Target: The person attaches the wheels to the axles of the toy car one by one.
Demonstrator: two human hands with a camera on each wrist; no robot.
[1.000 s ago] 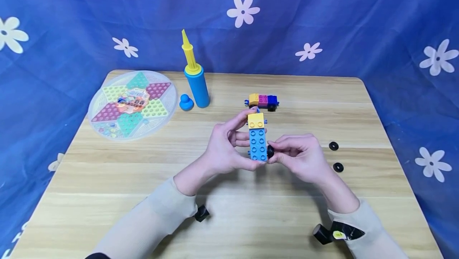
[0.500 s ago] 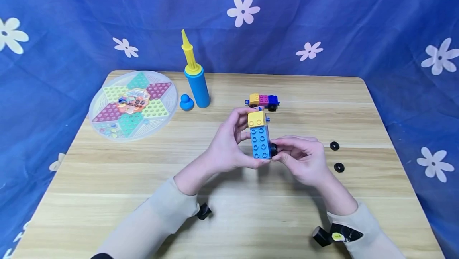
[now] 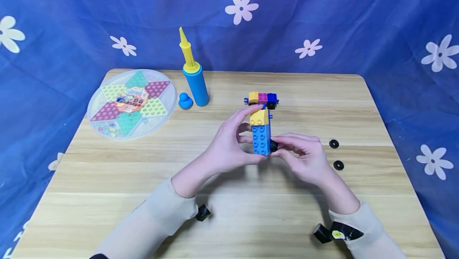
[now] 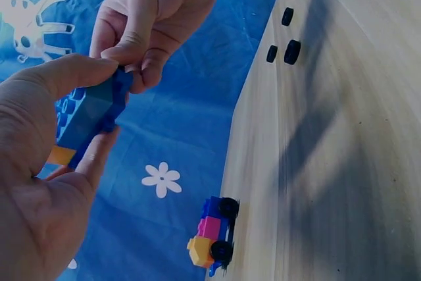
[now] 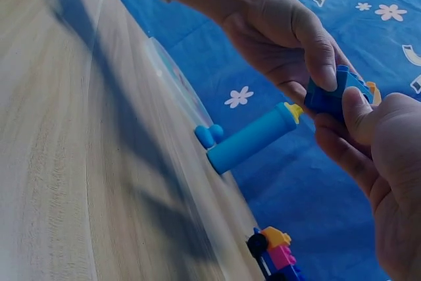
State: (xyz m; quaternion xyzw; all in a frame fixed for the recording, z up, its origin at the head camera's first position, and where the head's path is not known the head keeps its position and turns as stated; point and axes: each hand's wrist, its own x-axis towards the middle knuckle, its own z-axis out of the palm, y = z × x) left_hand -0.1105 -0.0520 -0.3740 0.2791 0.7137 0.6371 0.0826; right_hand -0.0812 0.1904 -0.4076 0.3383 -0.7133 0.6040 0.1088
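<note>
Above the table my left hand [image 3: 227,143] holds a toy car [image 3: 261,137] built of blue and yellow bricks, its thumb at the near end and its fingers at the far end. The blue studs face up and the yellow sloped brick points away from me. On the car's right side my right hand [image 3: 305,155] pinches a small black wheel [image 3: 274,146] between thumb and fingertips, right against the blue chassis. In the left wrist view the fingertips cover this wheel. A blue peg [image 3: 270,116] sticks out beside the yellow brick.
Black wheels [image 3: 334,144] lie on the wooden table [image 3: 272,219] to the right; the left wrist view shows three. Behind the hands stands a yellow, pink and blue toy car [image 3: 263,98]. Further left are a blue-and-yellow pump [image 3: 196,83], a blue knob [image 3: 185,101] and a round game board [image 3: 130,131].
The held car has shifted slightly right and turned, so more of its right side shows. My right hand has stayed pinching the wheel at the car's side.
</note>
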